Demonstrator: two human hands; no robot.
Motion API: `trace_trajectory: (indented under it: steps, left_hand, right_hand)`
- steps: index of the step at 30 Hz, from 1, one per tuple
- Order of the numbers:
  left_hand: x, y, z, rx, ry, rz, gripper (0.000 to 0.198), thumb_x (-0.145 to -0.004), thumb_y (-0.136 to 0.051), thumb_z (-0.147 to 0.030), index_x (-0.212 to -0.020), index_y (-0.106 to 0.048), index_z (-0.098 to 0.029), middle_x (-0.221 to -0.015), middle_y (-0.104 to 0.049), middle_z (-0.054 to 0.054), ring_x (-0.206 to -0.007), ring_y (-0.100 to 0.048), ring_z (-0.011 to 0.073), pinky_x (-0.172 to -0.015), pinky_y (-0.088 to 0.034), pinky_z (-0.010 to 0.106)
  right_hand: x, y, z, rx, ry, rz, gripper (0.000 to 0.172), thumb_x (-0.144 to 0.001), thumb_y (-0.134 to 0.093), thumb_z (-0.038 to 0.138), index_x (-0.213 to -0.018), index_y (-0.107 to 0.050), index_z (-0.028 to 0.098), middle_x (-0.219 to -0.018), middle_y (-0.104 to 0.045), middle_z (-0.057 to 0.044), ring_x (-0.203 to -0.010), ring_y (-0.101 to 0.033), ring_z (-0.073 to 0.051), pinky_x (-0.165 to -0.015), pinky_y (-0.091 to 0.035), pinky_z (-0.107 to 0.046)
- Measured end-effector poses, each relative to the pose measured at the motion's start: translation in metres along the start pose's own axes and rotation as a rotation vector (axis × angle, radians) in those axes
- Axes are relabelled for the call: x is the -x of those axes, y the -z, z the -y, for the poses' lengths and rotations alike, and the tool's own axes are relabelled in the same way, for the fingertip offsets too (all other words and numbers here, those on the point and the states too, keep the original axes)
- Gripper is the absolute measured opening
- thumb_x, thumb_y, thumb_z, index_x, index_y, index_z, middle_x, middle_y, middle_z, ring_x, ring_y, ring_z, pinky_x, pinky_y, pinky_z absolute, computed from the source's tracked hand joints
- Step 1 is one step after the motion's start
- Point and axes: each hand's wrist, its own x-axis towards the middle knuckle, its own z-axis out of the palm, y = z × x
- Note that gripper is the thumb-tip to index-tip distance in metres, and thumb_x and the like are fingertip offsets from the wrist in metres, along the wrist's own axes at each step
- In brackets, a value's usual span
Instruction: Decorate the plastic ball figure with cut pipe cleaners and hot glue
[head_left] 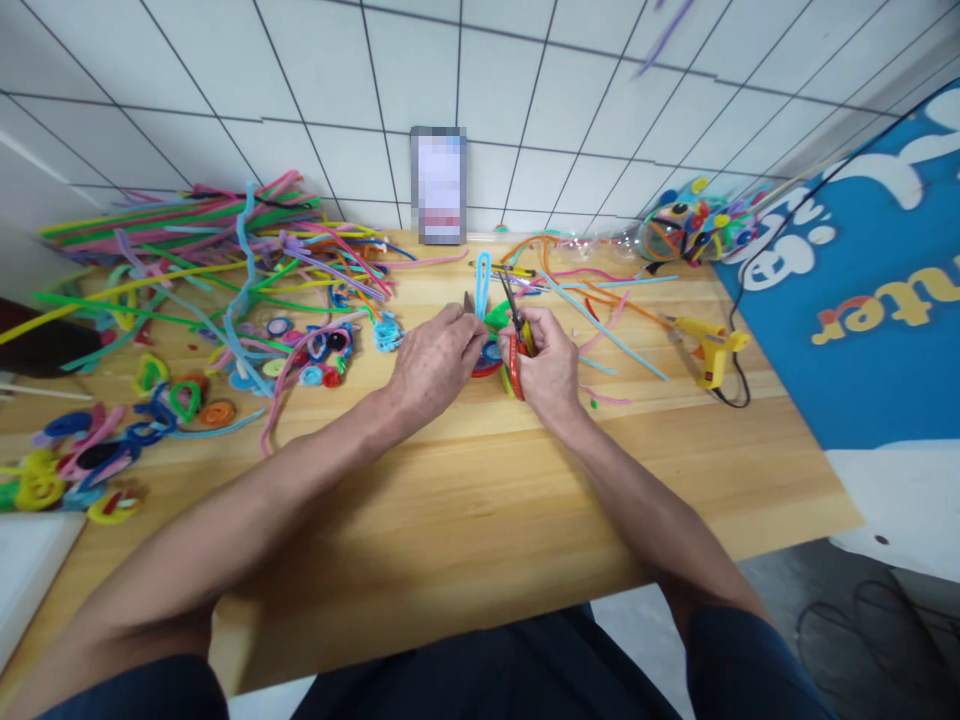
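Near the middle of the table my left hand [441,362] is closed, with its fingertips pinched at the lower end of a blue looped pipe cleaner [484,280]. A dark pointed tip sticks up beside its fingers; what it belongs to is hidden. Close on the right, my right hand [547,362] is closed around scissors [516,365] with red-orange handles, their dark blades pointing up and away. Between and below the hands shows a coiled piece in red and blue [489,357], with green just above it, partly covered by the fingers.
Piled pipe cleaners [187,225] and coiled pieces [97,455] lie at the left. A phone [439,190] leans on the tiled wall. At the right are a yellow glue gun [712,350] with its cord and a decorated bottle [690,235].
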Motion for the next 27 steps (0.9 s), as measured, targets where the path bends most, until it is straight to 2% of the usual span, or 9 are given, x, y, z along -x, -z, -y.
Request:
trace_trajectory:
  steps: [8, 12, 14, 19, 27]
  left_hand:
    - [0.000, 0.003, 0.003, 0.088, -0.019, -0.008, 0.027, -0.105, -0.052, -0.027, -0.098, -0.076, -0.018, -0.096, -0.071, 0.009, -0.089, -0.066, 0.0227, -0.080, -0.052, 0.033]
    - [-0.004, 0.015, 0.009, 0.198, 0.004, 0.026, 0.038, -0.108, -0.045, -0.034, -0.085, -0.070, -0.017, -0.081, -0.069, 0.006, -0.075, -0.062, 0.0193, -0.075, -0.047, 0.031]
    - [-0.005, 0.022, 0.012, 0.249, 0.039, 0.004, 0.040, -0.107, -0.044, -0.036, -0.082, -0.069, -0.018, -0.078, -0.069, 0.004, -0.072, -0.060, 0.0183, -0.071, -0.045, 0.031]
    - [-0.008, 0.031, 0.017, 0.264, 0.066, -0.061, 0.035, -0.104, -0.047, -0.034, -0.084, -0.071, -0.019, -0.081, -0.072, 0.004, -0.076, -0.064, 0.0193, -0.073, -0.046, 0.031]
    - [-0.006, 0.024, 0.018, 0.196, -0.038, -0.027, 0.019, -0.100, -0.060, -0.026, -0.094, -0.077, -0.019, -0.087, -0.073, 0.005, -0.079, -0.064, 0.0185, -0.079, -0.050, 0.031]
  right_hand:
    - [0.002, -0.002, 0.001, 0.045, 0.014, -0.008, 0.025, -0.088, -0.075, 0.035, -0.109, -0.064, 0.030, -0.080, -0.064, 0.004, -0.073, -0.061, -0.016, -0.071, -0.052, -0.031]
    - [0.002, -0.002, -0.002, 0.048, 0.026, -0.009, 0.026, -0.087, -0.075, 0.035, -0.110, -0.063, 0.030, -0.079, -0.064, 0.005, -0.071, -0.060, -0.015, -0.072, -0.053, -0.030]
    - [0.001, -0.002, -0.004, 0.051, 0.034, -0.010, 0.027, -0.087, -0.075, 0.034, -0.110, -0.063, 0.029, -0.080, -0.065, 0.005, -0.073, -0.062, -0.015, -0.073, -0.054, -0.030]
    - [0.001, -0.002, -0.004, 0.061, 0.050, 0.008, 0.026, -0.086, -0.072, 0.029, -0.110, -0.063, 0.028, -0.081, -0.066, 0.006, -0.076, -0.066, -0.015, -0.074, -0.055, -0.029]
    - [0.001, -0.001, -0.007, 0.068, 0.047, 0.007, 0.026, -0.087, -0.073, 0.030, -0.111, -0.063, 0.028, -0.082, -0.066, 0.005, -0.073, -0.064, -0.015, -0.074, -0.056, -0.030]
